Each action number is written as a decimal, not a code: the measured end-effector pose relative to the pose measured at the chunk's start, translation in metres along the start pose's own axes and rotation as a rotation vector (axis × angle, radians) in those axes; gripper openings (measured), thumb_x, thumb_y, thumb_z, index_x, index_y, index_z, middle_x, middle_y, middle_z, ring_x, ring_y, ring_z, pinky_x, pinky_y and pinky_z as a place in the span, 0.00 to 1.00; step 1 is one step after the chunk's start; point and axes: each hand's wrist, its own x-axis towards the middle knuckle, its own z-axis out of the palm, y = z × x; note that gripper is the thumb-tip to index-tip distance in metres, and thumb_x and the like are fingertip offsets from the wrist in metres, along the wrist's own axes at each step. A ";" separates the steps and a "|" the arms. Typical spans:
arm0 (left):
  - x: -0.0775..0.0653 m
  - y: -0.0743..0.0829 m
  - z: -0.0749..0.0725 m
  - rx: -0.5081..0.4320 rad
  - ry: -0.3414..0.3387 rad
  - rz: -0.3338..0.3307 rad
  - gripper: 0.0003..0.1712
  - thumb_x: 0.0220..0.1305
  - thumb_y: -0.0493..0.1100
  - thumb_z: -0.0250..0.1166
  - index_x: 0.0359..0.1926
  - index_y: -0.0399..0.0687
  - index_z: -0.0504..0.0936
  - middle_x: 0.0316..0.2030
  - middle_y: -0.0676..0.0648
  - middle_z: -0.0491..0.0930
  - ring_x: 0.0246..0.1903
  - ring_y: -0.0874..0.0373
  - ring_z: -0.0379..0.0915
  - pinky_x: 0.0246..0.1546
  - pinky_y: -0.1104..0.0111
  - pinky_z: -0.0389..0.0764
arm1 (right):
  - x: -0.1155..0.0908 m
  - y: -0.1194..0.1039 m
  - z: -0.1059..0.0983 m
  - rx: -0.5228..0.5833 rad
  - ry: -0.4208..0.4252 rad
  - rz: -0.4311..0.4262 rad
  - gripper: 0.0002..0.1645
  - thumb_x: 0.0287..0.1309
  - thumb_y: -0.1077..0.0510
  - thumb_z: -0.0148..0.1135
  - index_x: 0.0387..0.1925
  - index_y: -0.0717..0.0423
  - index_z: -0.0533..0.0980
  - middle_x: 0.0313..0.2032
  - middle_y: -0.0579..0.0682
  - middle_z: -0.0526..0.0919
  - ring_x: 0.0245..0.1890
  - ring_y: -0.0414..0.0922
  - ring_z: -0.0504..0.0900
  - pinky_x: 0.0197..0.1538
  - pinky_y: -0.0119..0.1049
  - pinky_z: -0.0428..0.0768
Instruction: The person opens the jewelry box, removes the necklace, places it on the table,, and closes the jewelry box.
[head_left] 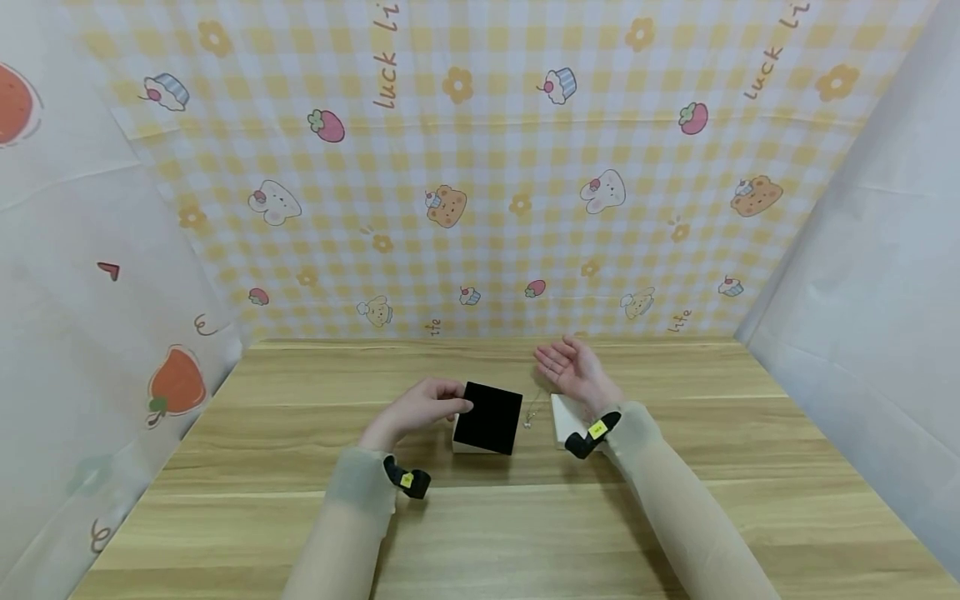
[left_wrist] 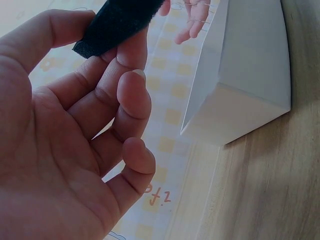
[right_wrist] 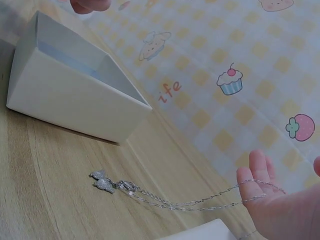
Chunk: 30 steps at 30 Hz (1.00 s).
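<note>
My left hand (head_left: 423, 410) pinches a black square pad (head_left: 489, 419) between thumb and fingers; its soft edge shows in the left wrist view. Under the pad in the head view stands a white box (head_left: 471, 448). From the right wrist view, the box (right_wrist: 75, 92) is uncovered, with a pale inside. My right hand (head_left: 573, 375) is turned palm up, its fingers fairly straight. A thin silver necklace (right_wrist: 172, 206) loops over those fingers. Its sparkling pendant (right_wrist: 102, 181) hangs low, right of the box; whether it touches the table cannot be told.
A white box lid (head_left: 566, 421) lies under my right wrist and is partly hidden by it. The wooden table (head_left: 300, 425) meets a yellow checked cloth (head_left: 495, 250) at the back. Pale cloths hang on both sides.
</note>
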 end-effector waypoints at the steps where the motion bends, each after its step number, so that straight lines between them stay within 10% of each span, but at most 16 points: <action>1: 0.000 0.000 0.000 0.001 0.000 0.000 0.13 0.67 0.44 0.60 0.27 0.43 0.73 0.25 0.39 0.70 0.36 0.31 0.67 0.38 0.55 0.71 | 0.000 0.000 0.000 0.002 0.001 -0.001 0.37 0.76 0.49 0.37 0.76 0.55 0.36 0.74 0.58 0.48 0.72 0.50 0.55 0.70 0.41 0.56; 30: 0.002 -0.001 0.002 0.015 -0.006 0.000 0.16 0.67 0.45 0.61 0.24 0.45 0.69 0.23 0.39 0.69 0.33 0.34 0.68 0.33 0.61 0.71 | 0.001 -0.007 -0.014 -0.067 0.001 -0.022 0.37 0.76 0.44 0.33 0.76 0.55 0.40 0.74 0.56 0.47 0.72 0.50 0.53 0.71 0.43 0.52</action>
